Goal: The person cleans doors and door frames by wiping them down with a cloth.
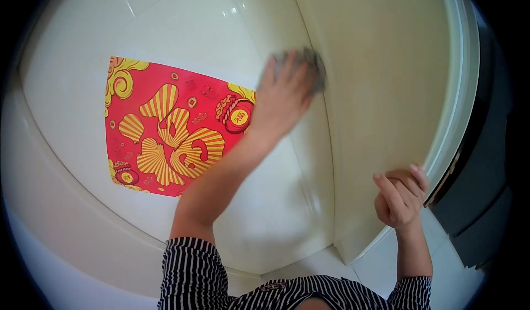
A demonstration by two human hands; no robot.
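Observation:
My left hand (282, 100) is pressed over a crumpled grey cloth (314, 69), which lies against a glossy white panel (182, 33). The cloth and fingertips are slightly blurred and lie close to the panel's right-hand seam. Beside and below that hand, a red and yellow printed sheet (160, 122) with a large striped character is fixed flat on the panel; my forearm passes over its lower right part. On the right, my right hand (402, 194) is raised near the edge of a cream panel (386, 89), fingers loosely bent and apart, holding nothing visible.
A pale frame edge (466, 67) curves down the right side, with dark grey furniture (475, 199) beyond it. Light floor tiles (381, 266) show at the bottom right. A white curved border (49, 161) runs along the left. My striped sleeves show at the bottom.

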